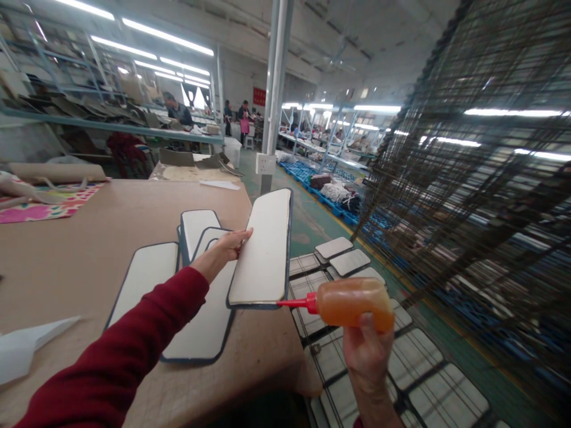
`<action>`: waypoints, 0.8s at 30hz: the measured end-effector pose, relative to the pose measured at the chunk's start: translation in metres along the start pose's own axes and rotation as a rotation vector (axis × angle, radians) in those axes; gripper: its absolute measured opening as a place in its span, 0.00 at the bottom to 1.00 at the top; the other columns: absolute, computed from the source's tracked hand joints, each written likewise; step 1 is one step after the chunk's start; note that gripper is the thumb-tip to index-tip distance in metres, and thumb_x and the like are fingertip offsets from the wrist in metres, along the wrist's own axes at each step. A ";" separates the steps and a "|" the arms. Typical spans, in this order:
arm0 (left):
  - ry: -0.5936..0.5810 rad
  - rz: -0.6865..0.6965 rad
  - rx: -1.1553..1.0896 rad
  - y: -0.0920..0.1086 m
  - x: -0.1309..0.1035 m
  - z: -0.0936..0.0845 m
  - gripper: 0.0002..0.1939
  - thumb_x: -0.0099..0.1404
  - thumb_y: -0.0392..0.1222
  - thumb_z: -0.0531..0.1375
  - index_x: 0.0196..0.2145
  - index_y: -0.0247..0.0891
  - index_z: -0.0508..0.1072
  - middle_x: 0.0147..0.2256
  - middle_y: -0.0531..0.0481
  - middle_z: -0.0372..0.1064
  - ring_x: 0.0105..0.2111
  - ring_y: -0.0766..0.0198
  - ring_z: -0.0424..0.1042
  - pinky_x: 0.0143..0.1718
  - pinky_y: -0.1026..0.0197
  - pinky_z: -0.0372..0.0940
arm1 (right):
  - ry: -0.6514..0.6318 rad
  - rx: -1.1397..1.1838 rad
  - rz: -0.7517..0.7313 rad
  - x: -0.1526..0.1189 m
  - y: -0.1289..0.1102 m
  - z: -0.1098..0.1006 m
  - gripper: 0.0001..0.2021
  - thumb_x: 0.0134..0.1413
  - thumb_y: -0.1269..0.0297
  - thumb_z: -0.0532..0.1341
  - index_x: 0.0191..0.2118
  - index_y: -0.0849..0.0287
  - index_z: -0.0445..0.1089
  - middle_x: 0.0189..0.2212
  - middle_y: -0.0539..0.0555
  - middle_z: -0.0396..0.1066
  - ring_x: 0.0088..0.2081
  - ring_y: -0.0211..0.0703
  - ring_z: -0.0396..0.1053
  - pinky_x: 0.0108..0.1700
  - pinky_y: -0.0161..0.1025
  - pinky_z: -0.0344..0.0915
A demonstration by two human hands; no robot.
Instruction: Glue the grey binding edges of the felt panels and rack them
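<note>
My left hand (pixel 234 244) grips the left edge of a white rectangular panel (pixel 263 255) with rounded corners and a dark border, thumb on its face. The panel is tilted up above the table. In my right hand (pixel 368 351) is a squeeze bottle (pixel 354 302) of amber liquid, lying nearly level with its red nozzle (pixel 294 303) pointing left. The nozzle tip is at the panel's lower right corner; whether it touches I cannot tell. Similar panels, one a white panel (pixel 149 267) at the left, lie overlapping on the table under my left arm.
The brown table (pixel 102 223) fills the left side, with white paper (pixel 35 345) and a colourful cloth (pixel 66 202) on it. Lower right, a wire rack (pixel 321 351) holds several panels. A tilted wire-mesh stack (pixel 473 154) rises at right. A metal post (pixel 272 101) stands beyond the table; people are farther back.
</note>
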State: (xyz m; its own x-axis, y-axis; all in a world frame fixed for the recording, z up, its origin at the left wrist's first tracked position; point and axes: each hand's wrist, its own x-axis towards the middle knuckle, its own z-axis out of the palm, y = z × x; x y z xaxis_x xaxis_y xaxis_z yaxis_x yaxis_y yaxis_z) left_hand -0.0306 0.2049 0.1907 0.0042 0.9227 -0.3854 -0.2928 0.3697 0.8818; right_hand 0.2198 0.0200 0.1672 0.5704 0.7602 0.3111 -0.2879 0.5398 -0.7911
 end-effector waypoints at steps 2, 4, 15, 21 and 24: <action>0.055 0.007 -0.009 0.000 0.001 0.002 0.16 0.50 0.43 0.69 0.37 0.36 0.74 0.21 0.53 0.71 0.18 0.67 0.67 0.20 0.66 0.64 | 0.031 -0.019 0.002 -0.005 0.005 0.003 0.27 0.43 0.61 0.66 0.52 0.56 0.63 0.46 0.57 0.71 0.42 0.49 0.71 0.44 0.47 0.68; 0.097 0.030 -0.009 0.000 -0.001 0.005 0.17 0.51 0.43 0.68 0.38 0.37 0.74 0.22 0.53 0.71 0.18 0.67 0.67 0.20 0.66 0.64 | 0.065 0.013 0.030 -0.009 0.007 0.012 0.25 0.45 0.59 0.64 0.51 0.56 0.64 0.43 0.56 0.73 0.39 0.48 0.72 0.40 0.44 0.70; -0.136 0.230 0.220 -0.003 -0.031 0.002 0.23 0.44 0.51 0.69 0.40 0.43 0.76 0.32 0.49 0.77 0.30 0.60 0.74 0.25 0.66 0.65 | 0.184 0.370 0.155 0.065 -0.027 0.030 0.14 0.52 0.52 0.60 0.38 0.56 0.73 0.39 0.52 0.76 0.41 0.43 0.73 0.44 0.42 0.71; -0.277 0.159 0.292 0.006 -0.069 0.003 0.28 0.43 0.53 0.69 0.44 0.45 0.75 0.36 0.49 0.78 0.33 0.55 0.76 0.29 0.62 0.68 | 0.115 0.330 -0.044 0.096 -0.051 0.025 0.14 0.49 0.54 0.62 0.39 0.55 0.72 0.37 0.52 0.75 0.41 0.45 0.72 0.48 0.47 0.68; -0.332 0.137 0.292 0.007 -0.081 0.001 0.27 0.44 0.52 0.69 0.44 0.47 0.76 0.39 0.49 0.77 0.35 0.53 0.76 0.31 0.60 0.69 | 0.126 0.322 -0.190 0.107 -0.065 0.029 0.14 0.44 0.57 0.66 0.39 0.54 0.72 0.36 0.50 0.75 0.39 0.41 0.72 0.46 0.44 0.67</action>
State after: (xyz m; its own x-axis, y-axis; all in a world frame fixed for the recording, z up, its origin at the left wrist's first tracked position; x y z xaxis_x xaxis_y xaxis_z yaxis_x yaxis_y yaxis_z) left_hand -0.0316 0.1329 0.2285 0.3038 0.9327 -0.1943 -0.0311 0.2135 0.9765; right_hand 0.2772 0.0768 0.2675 0.7208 0.5961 0.3537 -0.3832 0.7679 -0.5133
